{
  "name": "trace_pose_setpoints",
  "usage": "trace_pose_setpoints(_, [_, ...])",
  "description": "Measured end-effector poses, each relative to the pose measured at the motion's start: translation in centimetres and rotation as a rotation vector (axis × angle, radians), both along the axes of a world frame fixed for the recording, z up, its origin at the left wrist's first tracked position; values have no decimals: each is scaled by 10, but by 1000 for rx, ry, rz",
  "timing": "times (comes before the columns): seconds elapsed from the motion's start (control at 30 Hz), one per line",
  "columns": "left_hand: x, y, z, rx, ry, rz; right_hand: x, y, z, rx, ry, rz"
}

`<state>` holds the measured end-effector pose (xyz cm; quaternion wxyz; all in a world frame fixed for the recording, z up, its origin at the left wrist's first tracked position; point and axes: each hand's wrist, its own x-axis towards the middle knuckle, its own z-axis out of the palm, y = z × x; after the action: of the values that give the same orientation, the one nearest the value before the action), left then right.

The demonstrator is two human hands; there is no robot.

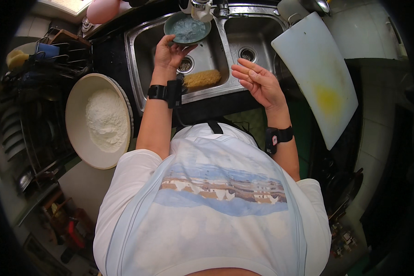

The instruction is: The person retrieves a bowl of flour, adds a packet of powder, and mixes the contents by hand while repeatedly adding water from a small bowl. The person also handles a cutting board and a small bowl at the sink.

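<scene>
My left hand (171, 51) grips the near rim of a green bowl (207, 26) under the faucet (202, 10). Clear, rippling water fills the bowl, which is held over the left basin of a stainless steel double sink (212, 51). Above the near edge of the right basin hovers my right hand (258, 81), holding nothing, with its fingers extended and the thumb lying near them. A tan loofah-like scrubber (203, 78) lies in the left basin beside the drain (185, 65), close to my left wrist.
Left of the sink stands a wide cream basin (76, 117) holding white powder (107, 120). A white cutting board (317, 62) with a yellow stain juts out at the right. Dish racks (60, 55) line the far left, and a pink rounded object (102, 10) sits behind the sink.
</scene>
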<state>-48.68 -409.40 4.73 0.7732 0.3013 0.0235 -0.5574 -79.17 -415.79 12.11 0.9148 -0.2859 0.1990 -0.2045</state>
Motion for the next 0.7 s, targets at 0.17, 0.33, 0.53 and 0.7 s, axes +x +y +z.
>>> trace_pose_setpoints(0.17, [1,-1,-2,-4,8,-4,-4,-4,-18,-41,169,-16])
trace_pose_setpoints(0.33, [1,-5,-3,22,4,0,-10,-12,-25,20,151,12])
trace_pose_setpoints(0.53, [1,-8,0,25,14,-2,-3,-2,-26,-238,344,-112])
trace_pose_setpoints(0.7, [3,-12,-6,29,55,1,-3,6,-25,-357,316,-248])
